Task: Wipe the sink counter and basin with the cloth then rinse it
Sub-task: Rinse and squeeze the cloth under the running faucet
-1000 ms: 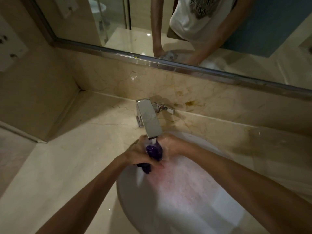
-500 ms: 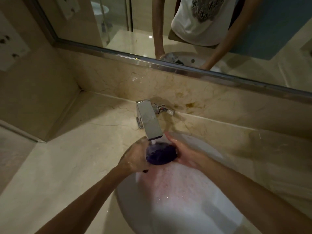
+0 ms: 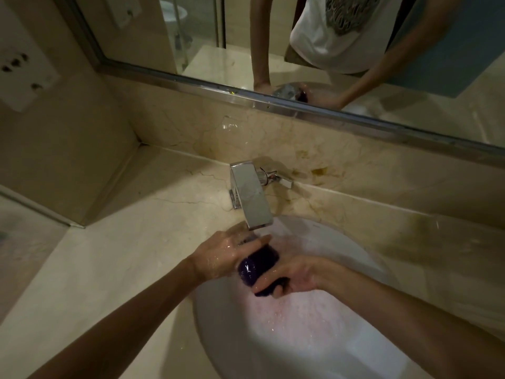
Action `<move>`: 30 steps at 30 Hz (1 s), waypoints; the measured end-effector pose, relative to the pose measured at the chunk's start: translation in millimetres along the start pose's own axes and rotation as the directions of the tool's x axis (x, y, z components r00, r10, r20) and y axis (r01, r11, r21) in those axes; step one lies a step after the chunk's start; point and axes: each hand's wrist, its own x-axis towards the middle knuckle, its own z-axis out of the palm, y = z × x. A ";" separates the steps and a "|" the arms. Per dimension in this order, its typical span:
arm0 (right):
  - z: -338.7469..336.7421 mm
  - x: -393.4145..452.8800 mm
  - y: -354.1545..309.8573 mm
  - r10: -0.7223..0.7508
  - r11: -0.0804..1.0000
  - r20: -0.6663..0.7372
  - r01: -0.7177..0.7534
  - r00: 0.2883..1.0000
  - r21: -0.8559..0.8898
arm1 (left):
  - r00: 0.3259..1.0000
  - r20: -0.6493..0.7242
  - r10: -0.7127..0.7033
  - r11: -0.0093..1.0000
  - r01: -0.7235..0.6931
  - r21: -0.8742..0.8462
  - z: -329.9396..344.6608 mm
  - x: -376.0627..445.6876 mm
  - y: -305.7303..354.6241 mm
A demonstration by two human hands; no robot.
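Head view — we list what lies before us:

Cloth (image 3: 258, 265): dark purple, wet, bunched into a wad, held over the basin (image 3: 314, 348) just below and in front of the faucet (image 3: 251, 198) spout.

Left hand (image 3: 221, 257): wet, its grip clamped on the near-left end of the cloth, fingers (image 3: 255, 240) curled over the top under the spout.

Right hand (image 3: 295, 274): grip closed on the cloth from the right and beneath, fingertips wrapped round its lower edge.

Basin: white, oval, its inside speckled with droplets and pale foam.

Faucet: square chrome spout reaching over the basin's far rim, lever (image 3: 276, 179) to its right.

Surface (image 3: 131, 255): beige marble around the basin, yellow-brown stain (image 3: 319, 170) at the backsplash right of the faucet.

Mirror (image 3: 246, 39): above the backsplash — we see the person's arms and white shirt reflected
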 end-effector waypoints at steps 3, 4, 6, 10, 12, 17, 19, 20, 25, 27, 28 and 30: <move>13.0 0.6 3.1 -0.100 0.953 -0.241 0.023 0.965 -0.303 | 0.998 0.038 0.047 0.995 -0.050 0.084 3.5 1.7 -0.1; 15.7 3.1 8.1 -0.146 0.932 -0.312 0.025 0.939 -0.361 | 0.996 0.066 0.058 0.992 -0.065 0.108 2.8 4.2 3.5; 18.5 12.4 21.8 -0.244 0.904 -0.375 0.070 0.894 -0.422 | 0.985 0.166 0.043 0.985 -0.070 0.159 5.5 7.2 12.4; 18.3 18.3 34.2 -0.373 0.766 -0.481 -0.029 0.794 -0.642 | 0.936 0.321 -0.143 0.974 0.076 0.213 9.5 13.8 38.7; 21.9 18.0 32.2 -0.371 0.721 -0.544 -0.135 0.753 -0.680 | 0.915 0.296 -0.276 0.956 0.228 0.186 14.1 17.7 45.9; 32.9 24.2 49.5 -0.399 0.685 -0.600 -0.210 0.693 -0.698 | 0.847 0.345 -0.405 0.913 0.356 0.198 17.8 15.5 61.3; 34.9 17.2 55.1 -0.444 0.678 -0.605 -0.194 0.661 -0.709 | 0.836 0.346 -0.425 0.905 0.378 0.198 11.6 12.5 67.6; 36.5 11.4 56.3 -0.464 0.667 -0.603 -0.193 0.649 -0.720 | 0.827 0.336 -0.450 0.893 0.408 0.191 5.4 11.3 71.1; 47.6 -41.5 55.2 -0.441 0.729 -0.514 -0.041 0.736 -0.683 | 0.804 0.447 -0.392 0.888 0.457 -0.044 -23.5 10.9 82.4; 54.4 -62.1 55.7 -0.457 0.721 -0.455 0.018 0.765 -0.693 | 0.791 0.538 -0.292 0.858 0.465 -0.218 -32.1 12.6 81.6; 54.7 -69.0 56.8 -0.453 0.743 -0.441 0.056 0.775 -0.667 | 0.797 0.550 -0.251 0.844 0.458 -0.280 -35.1 13.3 81.0; 52.0 -80.6 56.7 -0.436 0.852 -0.430 0.209 0.790 -0.480 | 0.839 0.491 -0.232 0.823 0.439 -0.361 -37.8 9.7 80.8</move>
